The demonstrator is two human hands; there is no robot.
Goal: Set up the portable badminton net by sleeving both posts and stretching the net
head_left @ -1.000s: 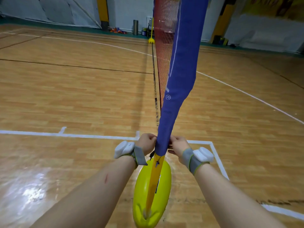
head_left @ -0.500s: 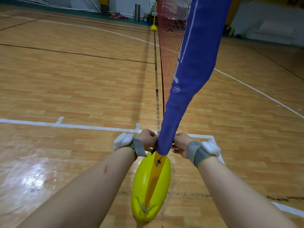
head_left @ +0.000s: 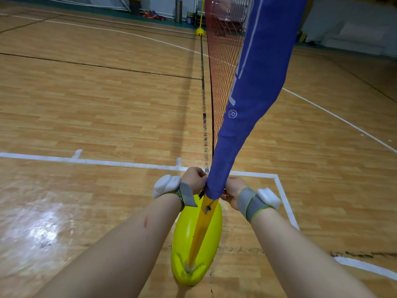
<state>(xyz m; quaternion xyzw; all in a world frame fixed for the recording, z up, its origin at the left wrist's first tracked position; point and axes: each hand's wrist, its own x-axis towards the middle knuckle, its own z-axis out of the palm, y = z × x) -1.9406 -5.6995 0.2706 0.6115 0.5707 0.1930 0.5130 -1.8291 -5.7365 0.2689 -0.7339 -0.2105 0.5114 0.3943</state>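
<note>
A blue fabric sleeve (head_left: 251, 100) at the net's end covers the near yellow post (head_left: 202, 229), which rises from an oval yellow base (head_left: 182, 244) on the floor just in front of me. My left hand (head_left: 194, 179) and my right hand (head_left: 233, 190) each pinch the sleeve's bottom hem from either side, a little above the base. The red mesh net (head_left: 223, 50) runs away from the sleeve to the far yellow post (head_left: 201, 16), which stands on its own yellow base (head_left: 200, 32).
Wooden gym floor with white court lines (head_left: 86, 161) lies all around. A dark line (head_left: 204, 93) runs under the net. Bins, a metal cylinder (head_left: 178, 8) and other gear stand along the far wall.
The view has tilted down and moved closer to the post. Both hands have kept their hold on the hem, which sits at about the same height on the post.
</note>
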